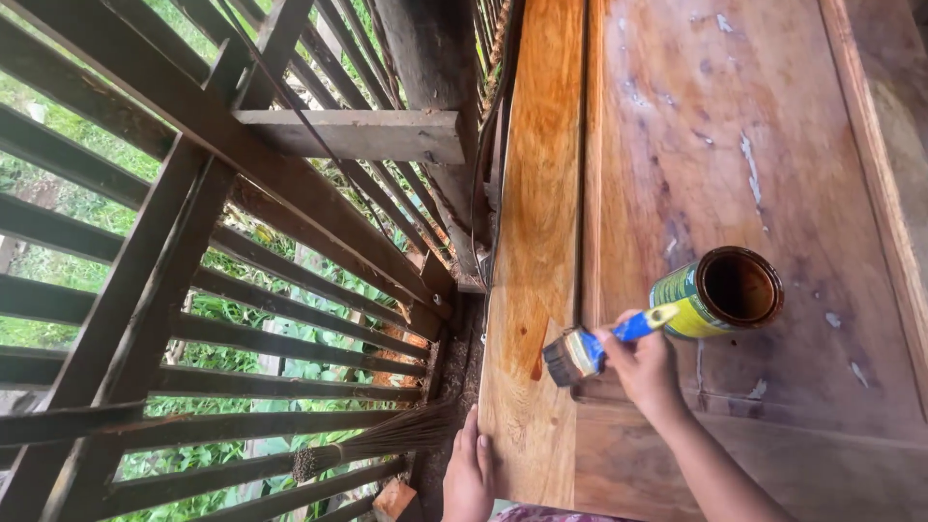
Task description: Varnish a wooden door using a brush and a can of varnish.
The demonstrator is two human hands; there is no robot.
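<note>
Left hand [470, 474] lay flat and unclenched, holding nothing, on the near edge of the plank [530, 242], beside the railing [193, 290]. Right hand [643, 367] gripped the brush [580, 353], bristles on the plank. Most of it gleamed wet (the far stretch especially); the nearest end looked dry. An open can [720, 293] stood just right.
</note>
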